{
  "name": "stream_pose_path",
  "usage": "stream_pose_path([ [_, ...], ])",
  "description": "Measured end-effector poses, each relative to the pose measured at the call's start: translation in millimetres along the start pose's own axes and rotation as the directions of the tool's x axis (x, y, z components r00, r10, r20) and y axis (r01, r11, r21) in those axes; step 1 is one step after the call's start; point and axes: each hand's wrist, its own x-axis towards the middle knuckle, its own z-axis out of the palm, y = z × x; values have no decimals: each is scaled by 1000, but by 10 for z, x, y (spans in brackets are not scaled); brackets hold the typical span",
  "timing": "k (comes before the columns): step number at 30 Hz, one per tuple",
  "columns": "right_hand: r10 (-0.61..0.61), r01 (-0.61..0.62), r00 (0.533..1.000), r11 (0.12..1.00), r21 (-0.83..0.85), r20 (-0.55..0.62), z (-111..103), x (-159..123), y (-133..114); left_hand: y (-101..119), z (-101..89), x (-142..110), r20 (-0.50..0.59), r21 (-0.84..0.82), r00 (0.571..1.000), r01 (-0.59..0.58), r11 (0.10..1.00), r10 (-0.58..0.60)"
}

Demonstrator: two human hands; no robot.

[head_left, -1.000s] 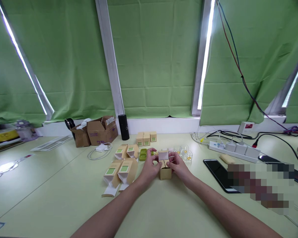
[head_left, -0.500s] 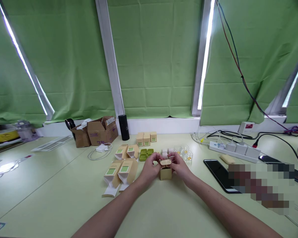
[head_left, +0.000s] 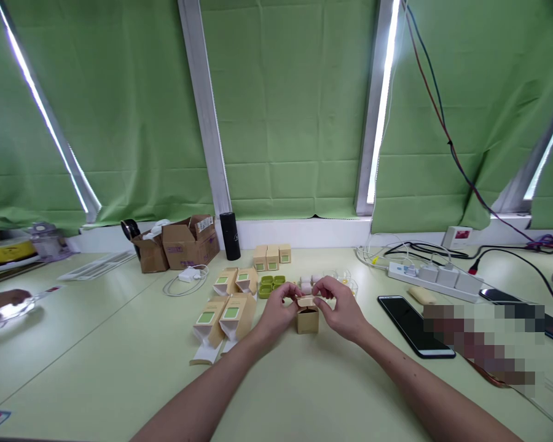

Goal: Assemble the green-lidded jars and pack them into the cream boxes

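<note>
A small kraft cardboard box (head_left: 308,323) stands upright on the table in front of me, its lid flap folded partly down over the opening. My left hand (head_left: 280,310) is closed at the box's left side, fingertips on the flap's left edge. On the other side, my right hand (head_left: 341,309) pinches at the flap's right edge with thumb and forefinger. Just behind the hands are green square cups (head_left: 266,287), small pale cylinders (head_left: 306,283) and clear glass cups (head_left: 346,282) partly hidden by my right hand. To the left lie several opened kraft boxes (head_left: 236,314) with green labels.
Three small closed boxes (head_left: 271,258) stand at the back near a black cylinder (head_left: 229,237). Larger cartons (head_left: 190,245) and a white charger (head_left: 188,274) are left. A phone (head_left: 412,325) and a power strip (head_left: 433,281) lie right. Another person's hand (head_left: 7,301) touches clear plastic at far left.
The box's flap has gone from standing up to folded down toward the opening. My right hand has risen slightly at the flap. Another person's hand has come in at the far left.
</note>
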Motion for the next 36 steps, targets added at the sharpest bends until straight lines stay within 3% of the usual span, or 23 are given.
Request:
stream_pose_path([
  [4, -25, 26, 1000, 998, -66, 15, 16, -10, 26, 40, -67, -14, -6, 66, 999, -50, 997, 51],
  [7, -63, 68, 997, 987, -145, 37, 1, -21, 15, 135, -147, -40, -34, 187, 980, -186, 965, 196],
  [11, -122, 135, 990, 958, -253, 68, -25, -38, -30, 270, -216, -74, 59, 326, 936, -345, 880, 346],
  [17, -163, 185, 982, 933, -308, 96, -29, -45, -58, 269, -211, -98, 164, 405, 919, -395, 825, 359],
  [36, -182, 223, 972, 911, -347, 147, -26, -44, -44, 180, -227, -88, 242, 493, 877, -480, 726, 416],
])
